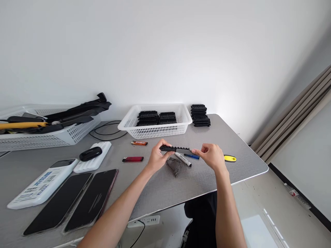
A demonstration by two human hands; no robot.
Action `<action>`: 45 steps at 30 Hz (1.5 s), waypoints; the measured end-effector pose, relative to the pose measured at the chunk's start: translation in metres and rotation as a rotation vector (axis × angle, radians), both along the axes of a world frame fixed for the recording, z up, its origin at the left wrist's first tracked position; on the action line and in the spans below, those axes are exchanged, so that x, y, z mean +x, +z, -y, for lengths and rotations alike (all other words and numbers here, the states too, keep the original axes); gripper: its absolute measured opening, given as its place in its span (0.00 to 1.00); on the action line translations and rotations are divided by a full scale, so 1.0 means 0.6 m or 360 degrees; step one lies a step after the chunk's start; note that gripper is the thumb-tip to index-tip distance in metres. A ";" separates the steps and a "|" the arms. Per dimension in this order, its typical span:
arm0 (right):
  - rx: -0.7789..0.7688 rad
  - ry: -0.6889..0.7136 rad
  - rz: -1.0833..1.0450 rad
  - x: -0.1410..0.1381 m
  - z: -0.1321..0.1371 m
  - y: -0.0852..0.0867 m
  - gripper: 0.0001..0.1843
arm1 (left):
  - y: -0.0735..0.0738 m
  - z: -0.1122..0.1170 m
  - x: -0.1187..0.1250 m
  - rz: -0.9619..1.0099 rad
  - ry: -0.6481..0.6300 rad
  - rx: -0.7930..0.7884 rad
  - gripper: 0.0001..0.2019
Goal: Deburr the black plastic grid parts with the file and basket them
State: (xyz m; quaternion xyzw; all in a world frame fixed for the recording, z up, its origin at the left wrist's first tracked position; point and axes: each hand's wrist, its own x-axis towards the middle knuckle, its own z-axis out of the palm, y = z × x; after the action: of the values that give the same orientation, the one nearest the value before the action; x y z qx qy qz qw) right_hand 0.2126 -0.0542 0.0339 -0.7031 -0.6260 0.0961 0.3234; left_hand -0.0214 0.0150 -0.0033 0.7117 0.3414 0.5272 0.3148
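My left hand point(158, 156) is closed on a black plastic piece point(168, 148) with small teeth along its upper edge, held a little above the table. My right hand point(212, 155) pinches a flat grey metal blade point(184, 151), whose left end meets the black piece. Past my right hand a yellow handle point(230, 158) shows; whether it joins the blade is hidden by the hand. Below the hands lie a white marker point(183, 159), a blue lighter-like object point(191, 156) and a crumpled dark grey lump point(174, 166).
Behind stands a white basket point(157, 131) of black toothed pieces, with more stacked point(200, 115) beside it. An orange lighter point(139, 143) and red lighter point(132, 159) lie left. Further left are phones point(91, 199), a mouse point(90, 154) and another basket point(74, 132).
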 end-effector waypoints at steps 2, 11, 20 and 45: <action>0.0000 0.0020 -0.0021 0.007 0.000 -0.002 0.32 | -0.002 -0.003 -0.001 0.0031 -0.0023 -0.0014 0.16; 0.0011 0.0023 -0.0015 0.016 0.001 -0.005 0.31 | 0.007 -0.002 -0.006 -0.0035 0.0001 -0.0046 0.18; 0.0011 0.0059 -0.0038 0.014 -0.002 -0.007 0.31 | 0.007 -0.002 -0.004 -0.0033 -0.0016 -0.0046 0.17; -0.0099 0.0514 -0.0800 -0.043 -0.009 -0.008 0.17 | 0.004 0.023 0.015 0.0044 0.0041 0.0041 0.13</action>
State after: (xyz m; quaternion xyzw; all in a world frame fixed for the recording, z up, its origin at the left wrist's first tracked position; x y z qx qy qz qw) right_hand 0.1866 -0.0485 0.0293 -0.5582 -0.6268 0.3364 0.4271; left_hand -0.0122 0.0013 -0.0012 0.7040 0.3392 0.5452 0.3034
